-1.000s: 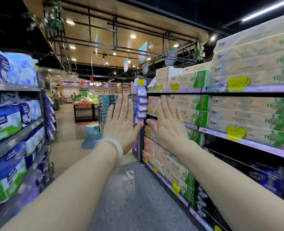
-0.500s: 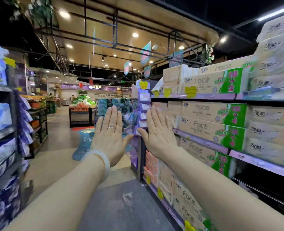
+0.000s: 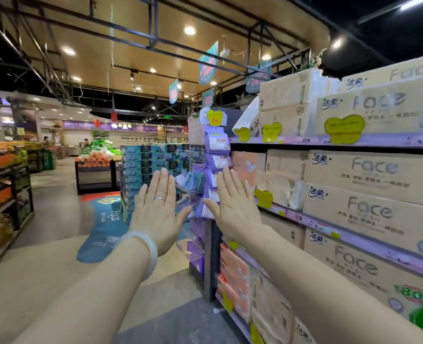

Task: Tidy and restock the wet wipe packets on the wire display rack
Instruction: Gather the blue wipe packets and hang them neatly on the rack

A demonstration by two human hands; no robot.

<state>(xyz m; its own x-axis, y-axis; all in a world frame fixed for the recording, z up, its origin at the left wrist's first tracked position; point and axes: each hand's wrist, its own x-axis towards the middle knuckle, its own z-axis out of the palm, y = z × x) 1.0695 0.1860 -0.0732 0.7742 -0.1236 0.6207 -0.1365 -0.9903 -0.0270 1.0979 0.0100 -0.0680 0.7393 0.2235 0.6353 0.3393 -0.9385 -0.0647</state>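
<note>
Both my hands are raised in front of me with flat, straight fingers, backs toward me, holding nothing. My left hand [image 3: 159, 209] wears a ring and a pale bangle. My right hand [image 3: 232, 204] is just right of it. Beyond them, at the end of the right-hand shelving, stands the wire display rack [image 3: 196, 155] with purple and white wet wipe packets [image 3: 216, 145] hanging in a column and blue packets [image 3: 190, 181] in a lower basket. A yellow price tag [image 3: 215, 117] tops the rack. The hands do not touch the rack.
Shelves of Face tissue packs [image 3: 369, 170] run along my right. A stack of teal boxes [image 3: 146, 167] stands behind the rack. A produce stand [image 3: 95, 170] and dark shelving [image 3: 4, 194] sit to the left. Open aisle floor [image 3: 56, 212] with a blue sticker lies ahead.
I have moved forward along the aisle; the wire rack and right-hand shelves are nearer and larger. The left shelves of packs have dropped out of view. Both hands stay raised and flat.
</note>
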